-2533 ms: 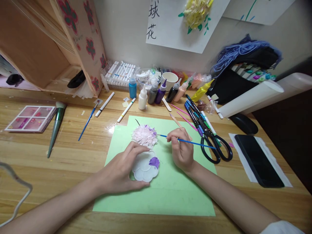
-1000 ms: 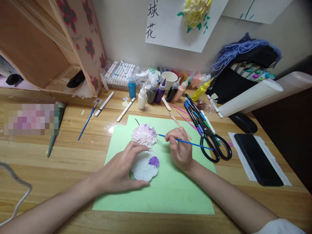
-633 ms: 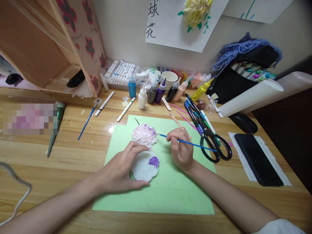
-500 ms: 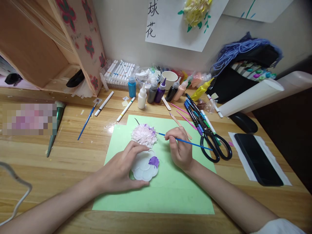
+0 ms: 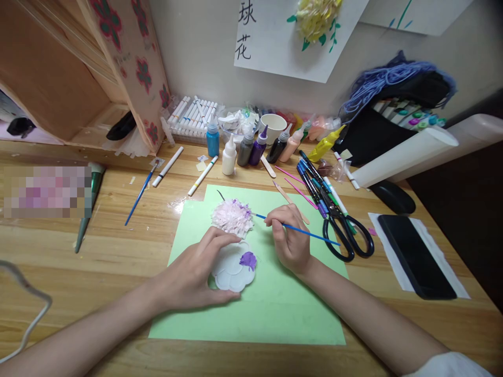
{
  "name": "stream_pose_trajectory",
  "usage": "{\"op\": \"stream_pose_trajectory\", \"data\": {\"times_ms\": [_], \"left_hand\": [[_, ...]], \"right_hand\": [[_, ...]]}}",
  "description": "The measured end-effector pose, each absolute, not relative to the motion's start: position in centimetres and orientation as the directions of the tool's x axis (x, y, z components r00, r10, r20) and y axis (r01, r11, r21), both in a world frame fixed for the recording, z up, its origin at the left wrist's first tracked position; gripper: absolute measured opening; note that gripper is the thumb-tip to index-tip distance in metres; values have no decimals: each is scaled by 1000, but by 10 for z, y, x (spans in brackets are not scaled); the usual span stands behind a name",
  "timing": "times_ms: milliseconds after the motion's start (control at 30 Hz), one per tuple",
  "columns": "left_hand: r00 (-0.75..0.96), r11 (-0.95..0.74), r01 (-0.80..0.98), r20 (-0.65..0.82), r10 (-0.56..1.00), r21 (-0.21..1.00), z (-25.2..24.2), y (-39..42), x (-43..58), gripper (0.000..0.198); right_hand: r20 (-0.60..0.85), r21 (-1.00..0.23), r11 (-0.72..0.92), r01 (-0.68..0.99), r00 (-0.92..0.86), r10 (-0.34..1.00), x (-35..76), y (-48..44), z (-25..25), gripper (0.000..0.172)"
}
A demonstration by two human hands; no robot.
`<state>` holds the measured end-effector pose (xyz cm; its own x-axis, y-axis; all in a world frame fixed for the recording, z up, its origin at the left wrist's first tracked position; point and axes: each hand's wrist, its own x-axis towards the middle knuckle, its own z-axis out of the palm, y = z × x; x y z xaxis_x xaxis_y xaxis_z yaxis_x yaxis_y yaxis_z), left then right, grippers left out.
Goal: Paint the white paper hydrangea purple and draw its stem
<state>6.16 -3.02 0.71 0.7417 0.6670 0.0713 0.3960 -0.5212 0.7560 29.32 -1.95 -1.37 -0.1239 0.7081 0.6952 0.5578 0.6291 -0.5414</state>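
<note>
A pale pink paper flower (image 5: pixel 232 218) with purple dabs on its right edge lies on a light green sheet (image 5: pixel 267 298). My right hand (image 5: pixel 290 238) pinches a thin blue paintbrush (image 5: pixel 310 233), whose tip touches the flower's right side. Below the flower sits a white flower-shaped palette (image 5: pixel 231 269) holding a blob of purple paint (image 5: pixel 248 259). My left hand (image 5: pixel 192 275) curls round the palette's left rim, thumb and fingers gripping its edge.
Black scissors (image 5: pixel 348 236) and several markers (image 5: pixel 314 180) lie right of the sheet, a black phone (image 5: pixel 416 256) farther right. Paint bottles (image 5: pixel 251 149) and a white cup (image 5: pixel 273 127) stand behind. A second blue brush (image 5: pixel 139 195) and a green-handled brush (image 5: pixel 88 207) lie at left.
My right hand makes small dabbing shifts left and right with the brush tip at the flower's edge. My left hand and the palette stay put.
</note>
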Motion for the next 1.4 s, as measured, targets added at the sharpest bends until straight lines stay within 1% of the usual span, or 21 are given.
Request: {"op": "stream_pose_trajectory", "data": {"times_ms": [167,400,633,767,900,1000,1100,1167,1267,1333,1400], "left_hand": [[741,-517,403,63,669,755,8,-31,61,82],[739,-520,398,71,669,756,7,-31,61,82],[738,-519,401,69,671,755,8,-31,61,83],[738,-511,405,59,673,758,7,-30,62,83],[737,-510,404,60,673,759,7,-30,62,82],[741,-513,400,62,669,760,8,-31,62,82],[742,-512,400,59,667,760,8,-30,62,81],[741,-512,401,59,669,760,8,-30,62,82],[738,-513,402,64,672,759,8,-31,62,81],[736,-511,402,64,674,760,8,-31,61,81],[737,-509,401,62,673,762,8,-32,61,81]], "right_hand": [[718,-525,632,569,-102,689,294,-21,-14,16],[716,-482,658,579,-173,677,293,-22,-13,16],[750,-460,651,604,-130,649,294,-23,-12,16],[754,-434,681,590,-177,633,293,-23,-10,17],[734,-440,654,615,-174,657,293,-21,-11,16],[750,-438,654,617,-149,644,294,-22,-11,17],[762,-427,683,593,-170,624,293,-23,-10,18],[750,-430,685,588,-190,633,293,-22,-10,18],[735,-445,653,612,-167,657,294,-22,-12,17],[748,-443,647,620,-142,649,296,-22,-12,17],[769,-418,675,609,-159,620,296,-23,-11,17]]}}
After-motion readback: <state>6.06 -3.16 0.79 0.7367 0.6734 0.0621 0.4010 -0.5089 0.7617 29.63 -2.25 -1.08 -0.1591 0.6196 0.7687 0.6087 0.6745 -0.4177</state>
